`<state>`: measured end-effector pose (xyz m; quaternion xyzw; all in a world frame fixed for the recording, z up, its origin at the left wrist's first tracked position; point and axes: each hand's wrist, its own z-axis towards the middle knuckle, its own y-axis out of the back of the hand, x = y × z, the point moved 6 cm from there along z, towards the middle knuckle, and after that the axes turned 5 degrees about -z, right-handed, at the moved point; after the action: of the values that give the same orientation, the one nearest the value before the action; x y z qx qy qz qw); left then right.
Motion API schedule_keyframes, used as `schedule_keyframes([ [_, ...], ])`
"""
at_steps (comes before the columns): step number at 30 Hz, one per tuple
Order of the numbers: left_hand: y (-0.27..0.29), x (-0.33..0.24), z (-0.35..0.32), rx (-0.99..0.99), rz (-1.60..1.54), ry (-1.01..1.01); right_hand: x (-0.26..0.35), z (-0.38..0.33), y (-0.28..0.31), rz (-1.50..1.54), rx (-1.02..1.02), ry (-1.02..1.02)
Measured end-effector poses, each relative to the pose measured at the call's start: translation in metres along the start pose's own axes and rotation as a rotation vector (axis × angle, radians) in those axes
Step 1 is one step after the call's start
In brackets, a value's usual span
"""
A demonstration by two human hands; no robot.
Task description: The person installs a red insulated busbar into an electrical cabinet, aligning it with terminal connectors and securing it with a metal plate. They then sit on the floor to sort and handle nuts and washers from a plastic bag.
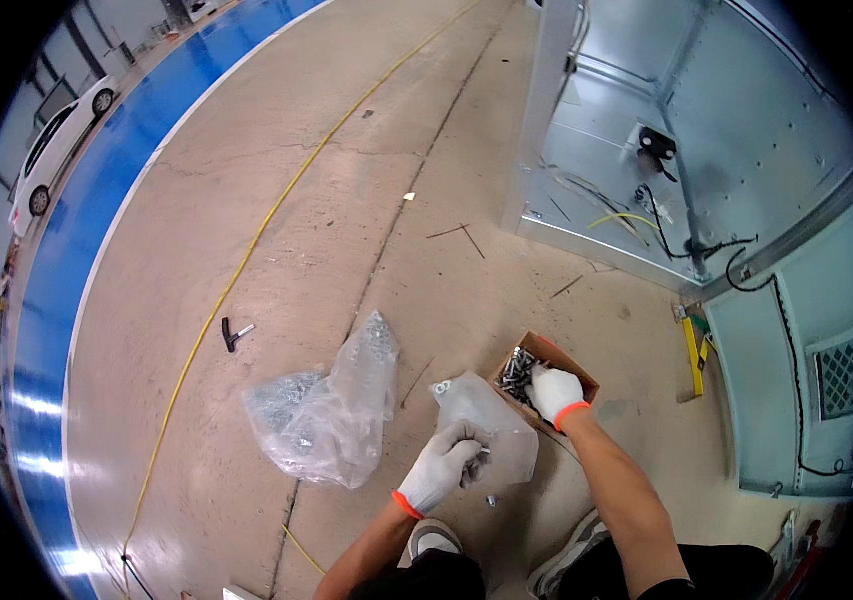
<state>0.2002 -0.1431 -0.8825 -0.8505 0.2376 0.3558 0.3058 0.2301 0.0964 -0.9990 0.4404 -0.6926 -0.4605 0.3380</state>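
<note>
My right hand (553, 392), in a white glove with an orange cuff, reaches into a small open cardboard box (581, 378). Dark metal bolts (517, 376) fill the box's left side; the hand's fingertips are hidden among its contents. My left hand (445, 466), gloved alike, is closed over a flat clear plastic bag (509, 432). A small pale piece shows at its fingertips, too small to name. On the floor just below the bag lies a small metal part (492, 500). Left of my hands rests a bulging clear plastic bag (332, 415) of small metal hardware.
A T-handled black tool (236, 335) lies at left, near a long yellow hose (292, 190). At upper right stands a large metal cabinet (597, 245) with loose cables inside. Beside its open panel (762, 380) is a yellow level-like tool (693, 355). My shoes (435, 537) are below.
</note>
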Motion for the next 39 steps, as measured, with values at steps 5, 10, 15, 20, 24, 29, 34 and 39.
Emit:
schedule_keyframes([
  [5, 0.011, -0.001, -0.005, -0.184, -0.036, -0.015, 0.070, -0.079, 0.121, 0.526, -0.166, 0.177],
  [10, 0.015, 0.017, 0.000, -0.100, 0.233, -0.104, 0.115, -0.113, 0.118, 0.155, -0.194, 0.450],
  [15, 0.011, 0.022, -0.006, 0.017, 0.271, -0.153, 0.122, -0.126, 0.131, 0.260, -0.110, 0.399],
  [20, 0.017, 0.012, -0.016, -0.023, 0.077, -0.115, 0.094, -0.122, 0.126, 1.219, 0.192, -0.030],
  [24, 0.032, 0.008, -0.019, -0.129, -0.206, -0.107, 0.077, -0.121, 0.088, 2.241, 0.472, -0.463],
  [29, 0.036, 0.013, -0.018, -0.191, -0.182, -0.171, 0.095, -0.128, 0.118, 2.171, 0.524, -0.227],
  [34, 0.034, 0.012, -0.020, -0.148, -0.159, -0.164, 0.104, -0.136, 0.130, 1.964, 0.533, -0.155],
  [39, 0.022, 0.006, -0.026, -0.156, -0.106, -0.195, 0.110, -0.141, 0.134, 1.594, 0.349, -0.095],
])
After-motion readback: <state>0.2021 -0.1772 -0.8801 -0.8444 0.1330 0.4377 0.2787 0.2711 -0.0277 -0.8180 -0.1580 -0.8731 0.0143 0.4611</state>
